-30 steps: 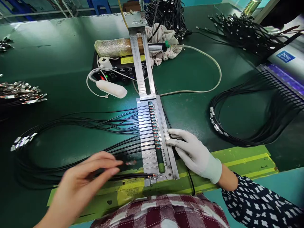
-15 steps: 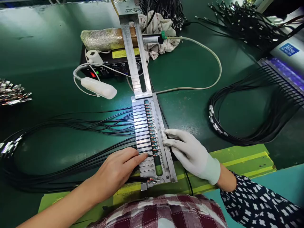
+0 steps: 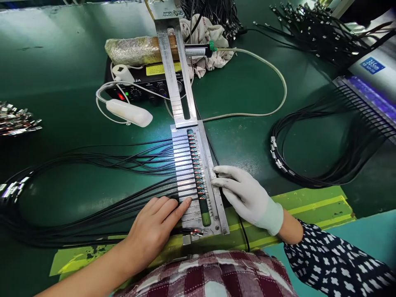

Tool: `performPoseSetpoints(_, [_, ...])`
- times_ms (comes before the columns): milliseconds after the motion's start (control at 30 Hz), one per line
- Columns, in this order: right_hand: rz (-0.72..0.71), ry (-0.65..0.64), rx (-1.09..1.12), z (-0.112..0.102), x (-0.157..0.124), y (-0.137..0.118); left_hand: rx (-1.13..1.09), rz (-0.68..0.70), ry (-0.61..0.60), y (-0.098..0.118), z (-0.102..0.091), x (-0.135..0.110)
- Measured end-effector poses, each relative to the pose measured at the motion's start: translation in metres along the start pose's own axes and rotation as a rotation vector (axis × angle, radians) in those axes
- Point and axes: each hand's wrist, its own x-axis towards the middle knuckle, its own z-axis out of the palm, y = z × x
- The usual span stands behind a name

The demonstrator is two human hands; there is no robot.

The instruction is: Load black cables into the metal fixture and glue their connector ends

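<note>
A slotted metal jig (image 3: 183,165) lies in front of me, with several black cables (image 3: 154,187) set across its grooves. Their stripped ends with small metal connectors (image 3: 201,192) reach over the long opening. My left hand (image 3: 156,220), bare, is palm down at the jig's lower left. Its thumb tip presses at the lowest seated cable, and its other fingers lie stretched over the cables beside the jig. My right hand (image 3: 247,198), in a white glove, rests with fingers apart against the jig's right edge rail. Loose cable ends (image 3: 196,232) lie across the jig's near end.
Behind the jig stand a raised slotted metal frame (image 3: 168,62), a black control box (image 3: 145,88) and a white lamp (image 3: 129,112). A cable coil (image 3: 280,161) runs to a purple-lit device (image 3: 373,66) at right. Connector bundles (image 3: 18,119) lie far left.
My left hand has shifted slightly down and left, and its fingers have spread out from their bunched position. My right hand stays at the jig's edge. The view has moved slightly.
</note>
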Motion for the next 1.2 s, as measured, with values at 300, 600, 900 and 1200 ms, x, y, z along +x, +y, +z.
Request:
performPoseSetpoints(300, [-0.184,-0.133,-0.103,-0.005,-0.032,-0.016,-0.211,-0.185,-0.079,0.010,-0.022,-0.026])
performPoseSetpoints(600, [-0.116,-0.111,-0.220,-0.001,-0.022,-0.019,-0.404,-0.341,0.012,-0.002,-0.030,-0.017])
performPoseSetpoints(900, [-0.016,-0.095,-0.003,-0.018,-0.008,0.009,-0.059,-0.163,0.111,-0.020,-0.017,0.007])
performPoseSetpoints(1200, [0.003,-0.061,-0.018,-0.011,0.000,0.008,-0.054,-0.048,0.052,-0.031,-0.010,-0.004])
